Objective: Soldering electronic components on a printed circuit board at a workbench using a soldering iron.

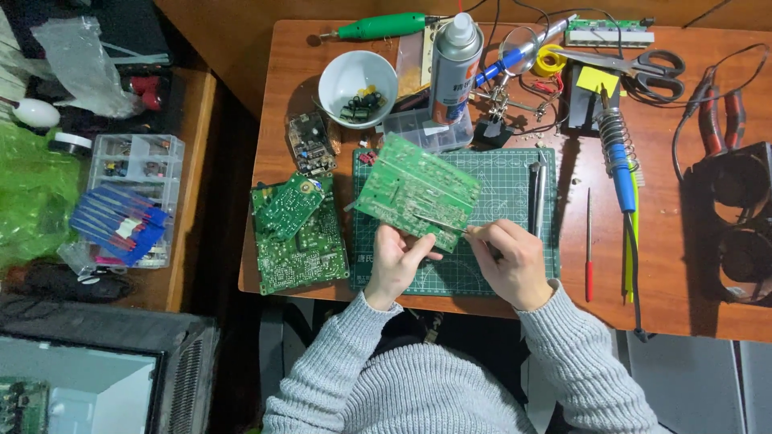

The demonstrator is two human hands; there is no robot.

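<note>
My left hand (394, 261) grips the near edge of a green circuit board (416, 191) and holds it tilted above the green cutting mat (498, 173). My right hand (508, 259) is closed around a thin metal tool, likely tweezers (441, 224), whose tip touches the board's near edge. Both hands sit over the front part of the mat. Grey knitted sleeves cover both arms.
Two more green circuit boards (297, 229) lie left of the mat. Behind it stand a white bowl (357, 84) with small parts, a spray can (455, 68) and a clear box. A soldering iron in its stand (618, 149), scissors (635, 63) and a red-handled tool (588, 241) lie to the right.
</note>
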